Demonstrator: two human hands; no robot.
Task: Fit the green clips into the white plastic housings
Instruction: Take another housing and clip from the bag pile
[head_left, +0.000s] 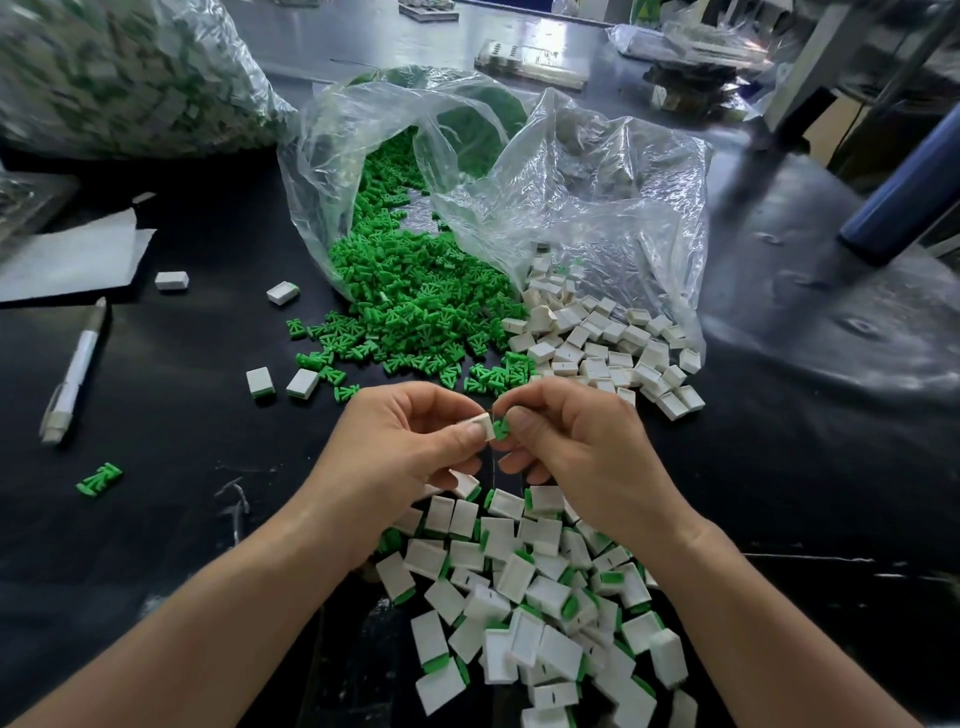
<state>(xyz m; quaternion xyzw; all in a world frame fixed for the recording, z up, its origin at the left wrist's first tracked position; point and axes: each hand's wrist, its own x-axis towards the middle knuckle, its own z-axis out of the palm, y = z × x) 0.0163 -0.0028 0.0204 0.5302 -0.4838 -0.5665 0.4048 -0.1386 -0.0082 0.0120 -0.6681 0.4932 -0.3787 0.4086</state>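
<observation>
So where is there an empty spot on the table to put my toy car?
The dark table is bare between the pen and the left hand, apart from one stray green clip. Another bare patch lies right of the right hand. It is crowded ahead at the green clips pile and near you at the finished housings.

We see a black desk (197, 395). On it an open clear bag (519, 171) spills green clips (410, 301) and white housings (597, 343) from its mouth. Left of the bag lie a pen (75, 371) and paper (67, 254); nearer us, fitted housings (524, 603).
</observation>
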